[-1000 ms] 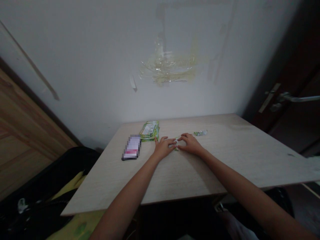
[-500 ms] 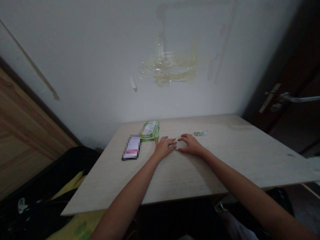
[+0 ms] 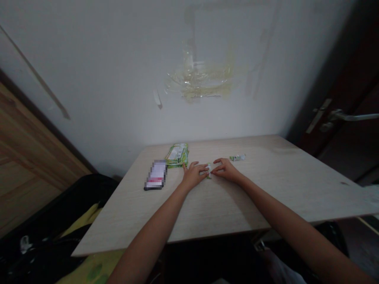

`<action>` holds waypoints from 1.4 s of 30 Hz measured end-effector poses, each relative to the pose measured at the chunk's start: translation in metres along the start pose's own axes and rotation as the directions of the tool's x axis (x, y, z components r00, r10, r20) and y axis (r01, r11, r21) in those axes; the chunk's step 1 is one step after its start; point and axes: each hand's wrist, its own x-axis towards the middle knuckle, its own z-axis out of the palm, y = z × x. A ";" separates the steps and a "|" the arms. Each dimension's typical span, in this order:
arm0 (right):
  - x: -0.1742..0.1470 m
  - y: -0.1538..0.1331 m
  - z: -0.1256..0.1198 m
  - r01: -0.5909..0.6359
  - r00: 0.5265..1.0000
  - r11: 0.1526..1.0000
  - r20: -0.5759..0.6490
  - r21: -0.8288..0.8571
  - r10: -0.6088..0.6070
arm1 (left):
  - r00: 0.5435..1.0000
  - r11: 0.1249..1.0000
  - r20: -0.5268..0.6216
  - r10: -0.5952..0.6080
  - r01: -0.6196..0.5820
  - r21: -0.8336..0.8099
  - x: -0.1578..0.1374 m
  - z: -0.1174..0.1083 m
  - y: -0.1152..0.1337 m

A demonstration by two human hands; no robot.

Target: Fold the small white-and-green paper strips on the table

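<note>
A small green-and-white wrapper (image 3: 209, 170) lies on the table between my two hands, partly covered by fingertips. My left hand (image 3: 194, 175) rests on the tabletop with its thumb and forefinger on the wrapper's left side, the other fingers spread toward the stack of packets. From the right, my right hand (image 3: 227, 171) brings thumb and fingertips together at the wrapper's right edge. How firmly each hand grips it is too small to make out. Behind the right hand lies another small green-and-white wrapper (image 3: 237, 157).
A pile of green packets (image 3: 177, 154) sits toward the back left of the pale table (image 3: 275, 189). In front of it lies a phone (image 3: 156, 174) with a blurred screen. The wall with tape scraps (image 3: 204, 81) rises behind; a dark door (image 3: 349, 130) stands at the right.
My right thumb and fingers have come closer together at the wrapper's right edge. More of the wrapper shows between the hands. My left hand has stayed nearly still.
</note>
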 end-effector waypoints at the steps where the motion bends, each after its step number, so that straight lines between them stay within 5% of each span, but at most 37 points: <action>1: 0.000 0.000 0.001 -0.007 1.000 1.000 -0.005 -0.011 0.007 | 1.000 1.000 0.004 -0.003 0.003 0.000 0.000 0.000 0.000; 17: 0.012 -0.008 0.003 -0.179 0.983 0.971 -0.074 -0.158 0.169 | 1.000 0.999 0.006 -0.023 0.023 -0.022 0.002 -0.001 0.001; 34: 0.021 -0.025 -0.001 -0.227 0.974 0.922 -0.055 -0.314 0.221 | 1.000 1.000 -0.005 0.009 -0.009 -0.017 0.002 0.000 -0.001; 42: 0.016 -0.019 0.001 -0.223 0.974 0.946 -0.090 -0.237 0.208 | 1.000 1.000 0.001 -0.018 0.018 -0.012 0.001 0.000 0.001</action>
